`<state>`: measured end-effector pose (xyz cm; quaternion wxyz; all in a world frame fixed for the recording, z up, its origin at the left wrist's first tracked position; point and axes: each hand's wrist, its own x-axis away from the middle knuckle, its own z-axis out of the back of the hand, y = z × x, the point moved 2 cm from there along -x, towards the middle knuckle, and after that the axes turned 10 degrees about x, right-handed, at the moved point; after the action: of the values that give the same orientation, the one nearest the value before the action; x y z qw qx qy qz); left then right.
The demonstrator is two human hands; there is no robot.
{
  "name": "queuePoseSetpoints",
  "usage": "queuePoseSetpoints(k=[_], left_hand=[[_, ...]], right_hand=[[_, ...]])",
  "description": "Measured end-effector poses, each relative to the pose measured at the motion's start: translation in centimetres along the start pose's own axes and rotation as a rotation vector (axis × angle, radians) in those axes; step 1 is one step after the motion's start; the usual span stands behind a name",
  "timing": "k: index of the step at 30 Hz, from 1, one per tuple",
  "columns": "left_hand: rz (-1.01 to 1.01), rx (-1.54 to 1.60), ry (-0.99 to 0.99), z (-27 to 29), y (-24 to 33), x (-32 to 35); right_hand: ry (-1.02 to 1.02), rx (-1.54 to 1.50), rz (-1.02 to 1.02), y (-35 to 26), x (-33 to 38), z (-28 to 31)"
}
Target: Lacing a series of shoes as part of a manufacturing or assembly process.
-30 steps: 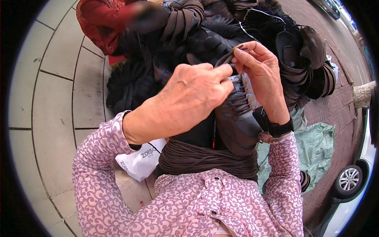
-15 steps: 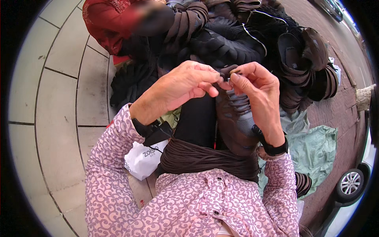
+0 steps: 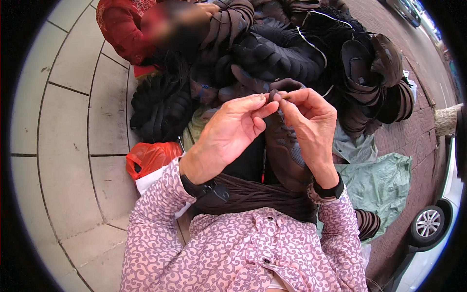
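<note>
Pinching a small dark lace end (image 3: 275, 94) between thumb and forefinger of the left hand (image 3: 232, 130), fingers curled nearly closed around it; meeting it fingertip to fingertip with the right hand (image 3: 307, 122), likewise closed to a pinch on the same bit, a pale sliver showing just beside the right thumb; whether that sliver is a needle or a lace tip, impossible to tell. Resting a brown-grey laced shoe (image 3: 287, 153) on the lap directly below the hands, laces facing up, propped against a dark brown folded cloth (image 3: 253, 197) across the knees. Sitting over pale paving slabs (image 3: 63, 146), with a heap of dark sandals and shoes (image 3: 292, 48) piled ahead toward the far edge of the pavement; stacked dark soles (image 3: 160, 107) lying left of the heap, a red plastic bag (image 3: 148, 158) just beside the left forearm, a green tarp (image 3: 379, 177) spreading to the right, and a car wheel (image 3: 428, 224) showing at the right edge. Crouching at the far left corner, another person in a red garment (image 3: 119, 27). Judging the fine work in hand: keeping both pinches tight and close together, holding the shoe steady on the lap, and working the end slowly rather than tugging, so as not to lose the grip.
</note>
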<state>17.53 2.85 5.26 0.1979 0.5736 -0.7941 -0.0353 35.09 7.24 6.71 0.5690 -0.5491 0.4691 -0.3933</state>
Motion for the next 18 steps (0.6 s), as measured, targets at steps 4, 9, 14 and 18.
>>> queuePoseSetpoints(k=[4, 9, 14, 18], left_hand=[[0.009, 0.094, -0.059, -0.2, -0.7, -0.3], [-0.065, -0.026, 0.028, -1.3, -1.0, 0.4], [-0.115, -0.069, -0.017, -2.1, -2.1, 1.0], [-0.152, -0.188, -0.047, -2.2, -2.5, 1.5]], right_hand=[[0.097, 0.252, 0.113, -0.4, -0.2, 0.4], [0.138, 0.658, 0.489, -1.1, -0.3, 0.1], [0.245, 0.816, 0.465, -0.3, 0.1, -0.5], [0.269, 0.856, 0.521, 0.1, 0.1, -0.5]])
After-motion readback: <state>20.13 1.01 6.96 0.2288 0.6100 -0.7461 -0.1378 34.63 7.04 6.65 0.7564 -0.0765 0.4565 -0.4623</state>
